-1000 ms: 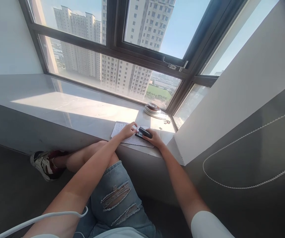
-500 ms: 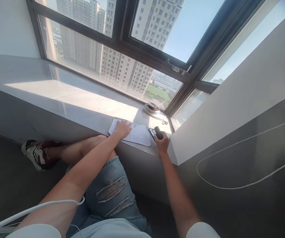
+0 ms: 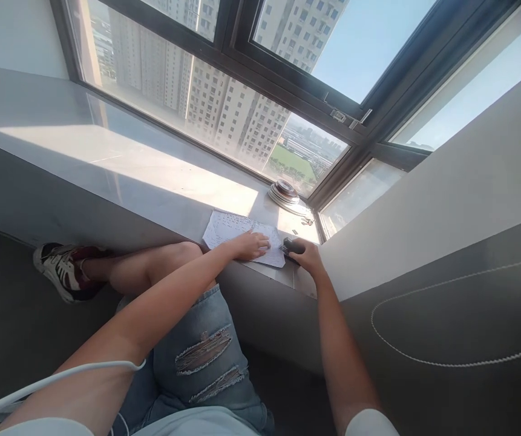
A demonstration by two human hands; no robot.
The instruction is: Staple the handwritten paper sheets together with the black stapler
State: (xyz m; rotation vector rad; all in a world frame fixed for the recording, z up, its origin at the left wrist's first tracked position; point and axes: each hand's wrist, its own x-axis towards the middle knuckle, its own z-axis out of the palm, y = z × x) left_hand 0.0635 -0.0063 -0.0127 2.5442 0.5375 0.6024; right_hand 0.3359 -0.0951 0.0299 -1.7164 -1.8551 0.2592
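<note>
Black stapler (image 3: pixel 288 244) is clamped in R hand (image 3: pixel 309 257), nose twd nearby paper (image 3: pixel 226 228); L hand (image 3: pixel 250 245) lies flat atop, unclenched.

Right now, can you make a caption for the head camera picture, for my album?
Left hand on the paper, right hand holding a stapler, by a sunny window.

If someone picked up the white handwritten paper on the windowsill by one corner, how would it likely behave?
The thin white handwritten paper would probably sag, lacking visible backing. Its flat spread suggests it may slide when pushed, unless the bare left hand resting on it holds it.
</note>
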